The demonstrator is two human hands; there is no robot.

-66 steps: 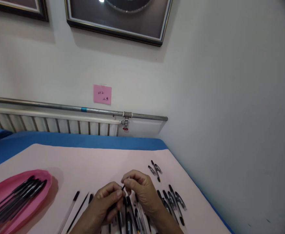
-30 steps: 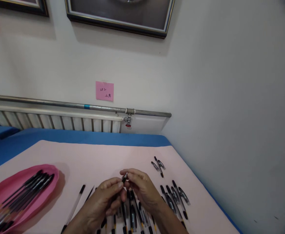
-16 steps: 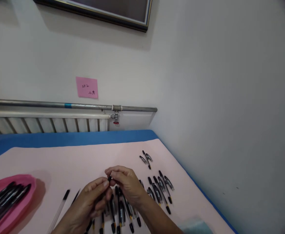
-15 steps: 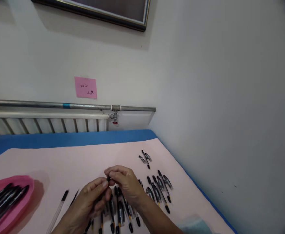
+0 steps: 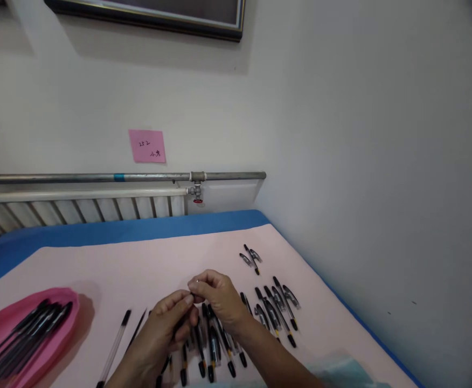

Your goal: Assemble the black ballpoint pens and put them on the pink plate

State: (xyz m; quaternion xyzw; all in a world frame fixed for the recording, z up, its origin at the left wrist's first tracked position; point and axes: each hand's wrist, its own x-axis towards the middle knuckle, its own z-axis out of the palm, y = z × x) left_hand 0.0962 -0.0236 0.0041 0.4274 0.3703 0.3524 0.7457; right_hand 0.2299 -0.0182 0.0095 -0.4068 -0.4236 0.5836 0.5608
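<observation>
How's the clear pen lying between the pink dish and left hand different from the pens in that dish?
The clear pen lies on the table cover; the dish pens are bunched in the pink dish. The clear pen's barrel looks see-through; the dish pens look mostly dark. Both have black upper ends.

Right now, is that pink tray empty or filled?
Partly filled: a bundle of black pens lies in the pink tray, with bare pink showing beside it. The tray's rest runs out of frame.

A pink note hangs above what seems a radiator.
</observation>
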